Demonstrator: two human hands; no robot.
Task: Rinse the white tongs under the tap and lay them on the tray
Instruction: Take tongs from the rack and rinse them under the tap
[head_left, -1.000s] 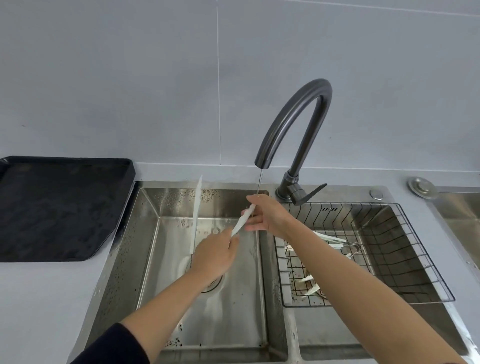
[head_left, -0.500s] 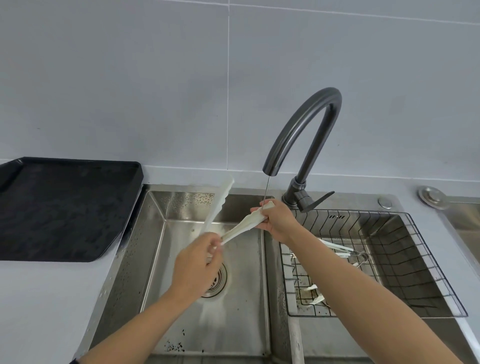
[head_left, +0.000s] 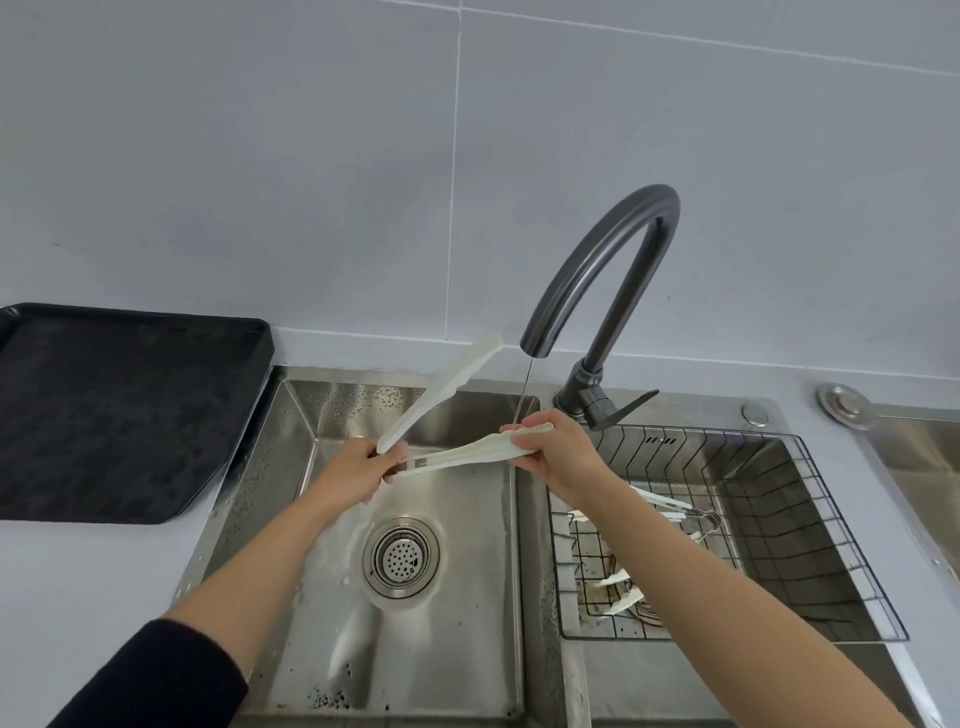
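I hold the white tongs (head_left: 457, 456) spread open over the steel sink (head_left: 291, 467). My left hand (head_left: 353, 475) grips their hinge end. My right hand (head_left: 550, 449) pinches the tip of the lower arm, right where a thin stream of water falls from the dark curved tap (head_left: 602, 280). The tongs' upper arm points up and back toward the wall, free in the air. The black tray (head_left: 119, 415) lies on the counter at the left, with nothing on it.
A wire basket (head_left: 810, 525) sits in the right basin and holds several more white tongs (head_left: 660, 501). The sink drain (head_left: 401, 556) is below my hands. A round metal cap (head_left: 844, 405) sits on the counter at far right.
The tongs have tilted from nearly upright to a flatter spread. My left hand has risen with the hinge end, while my right hand stays at the stream on the lower arm's tip.
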